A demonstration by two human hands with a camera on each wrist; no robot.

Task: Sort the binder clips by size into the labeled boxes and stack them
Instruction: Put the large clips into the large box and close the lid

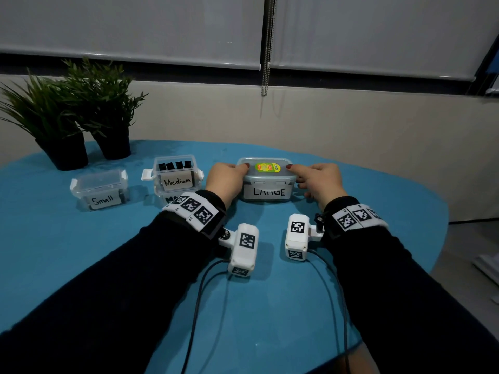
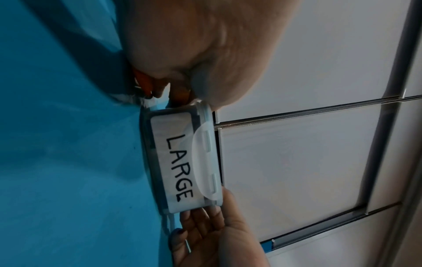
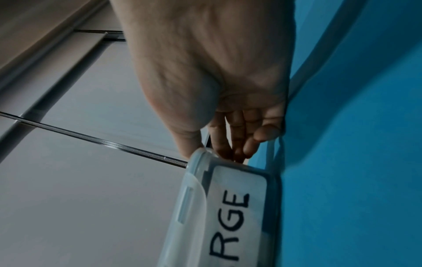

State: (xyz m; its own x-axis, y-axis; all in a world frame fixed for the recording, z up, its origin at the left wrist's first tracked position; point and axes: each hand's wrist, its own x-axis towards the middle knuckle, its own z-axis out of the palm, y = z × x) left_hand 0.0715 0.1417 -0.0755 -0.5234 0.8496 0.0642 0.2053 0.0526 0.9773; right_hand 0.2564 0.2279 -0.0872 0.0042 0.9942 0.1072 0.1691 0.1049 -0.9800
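Note:
The lidded clear box labelled LARGE stands mid-table, a yellow-green sticker on its lid. My left hand grips its left end, thumb on the lid and fingers curled at the side. On its right end my right hand holds it the same way. The left wrist view has the box between my left hand and my right hand's fingers. The right wrist view shows my right hand touching the box's end. The Medium box is open with black binder clips inside. The Small box is lidded.
Two potted plants stand at the back left of the blue table. The table's curved edge runs close on the right. Wrist-camera cables trail over the table towards me. A wall with window blinds lies behind.

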